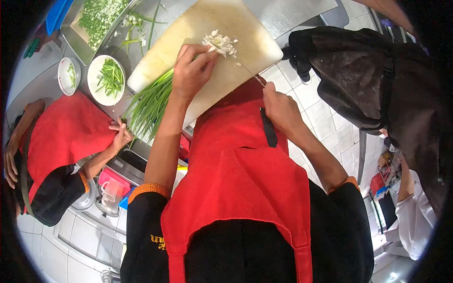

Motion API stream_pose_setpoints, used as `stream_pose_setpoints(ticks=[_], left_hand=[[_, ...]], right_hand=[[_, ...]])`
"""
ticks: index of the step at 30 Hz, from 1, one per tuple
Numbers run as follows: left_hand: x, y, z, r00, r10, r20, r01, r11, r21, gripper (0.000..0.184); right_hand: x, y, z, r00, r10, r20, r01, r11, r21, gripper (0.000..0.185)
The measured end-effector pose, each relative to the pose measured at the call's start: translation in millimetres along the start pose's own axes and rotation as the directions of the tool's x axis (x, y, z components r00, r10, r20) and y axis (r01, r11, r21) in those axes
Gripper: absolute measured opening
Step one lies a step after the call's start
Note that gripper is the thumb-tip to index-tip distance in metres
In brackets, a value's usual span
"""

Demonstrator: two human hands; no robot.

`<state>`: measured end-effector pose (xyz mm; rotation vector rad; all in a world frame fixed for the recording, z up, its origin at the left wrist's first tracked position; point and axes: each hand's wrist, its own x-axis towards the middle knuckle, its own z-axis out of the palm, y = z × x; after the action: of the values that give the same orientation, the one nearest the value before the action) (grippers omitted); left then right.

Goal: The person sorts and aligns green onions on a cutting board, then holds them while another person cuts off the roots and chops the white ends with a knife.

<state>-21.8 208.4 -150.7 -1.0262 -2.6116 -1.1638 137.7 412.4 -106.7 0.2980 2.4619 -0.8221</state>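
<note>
My left hand (192,70) is closed over a bunch of green onions (153,104) on the cutting board (243,23). Their long green tops trail off the board's left edge. Beside my fingertips lies a small pile of chopped white onion pieces (225,45). My right hand (282,107) grips a knife (257,79) at the board's right edge. Its thin blade appears nearly edge-on and points towards the chopped pile; my fingers hide part of the handle.
A white bowl of cut green onion (94,85) and a smaller bowl (61,78) stand left. Behind them is a metal tray (71,35) of chopped greens. A co-worker in a red apron (66,132) reaches in at left; a person in dark clothing (354,75) stands right.
</note>
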Motion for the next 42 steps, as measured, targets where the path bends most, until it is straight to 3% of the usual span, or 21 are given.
stream_pose_setpoints(ticks=[6, 10, 17, 31, 42], left_hand=[[-1, -2, 2, 0.998, 0.049, -0.040, -0.050, 0.999, -0.003, 0.014], [-1, -1, 0, 0.999, 0.030, -0.031, -0.031, 0.999, -0.018, 0.015], [-1, 0, 0, 0.999, 0.016, -0.034, -0.017, 0.999, -0.036, 0.014], [-1, 0, -2, 1.000, -0.006, 0.021, 0.006, 1.000, 0.000, 0.014], [0, 1, -1, 1.000, 0.029, 0.001, -0.029, 0.999, 0.020, 0.012]], right_hand=[[24, -39, -9, 0.985, -0.134, -0.104, 0.139, 0.989, 0.041, 0.014], [39, -52, -12, 0.997, -0.079, -0.012, 0.079, 0.997, -0.010, 0.011], [49, -59, -19, 0.997, -0.081, 0.003, 0.081, 0.994, -0.080, 0.010], [70, -61, -5, 0.979, -0.164, -0.125, 0.145, 0.978, -0.148, 0.007], [16, -26, 2, 1.000, 0.003, -0.019, -0.005, 0.998, -0.060, 0.009]])
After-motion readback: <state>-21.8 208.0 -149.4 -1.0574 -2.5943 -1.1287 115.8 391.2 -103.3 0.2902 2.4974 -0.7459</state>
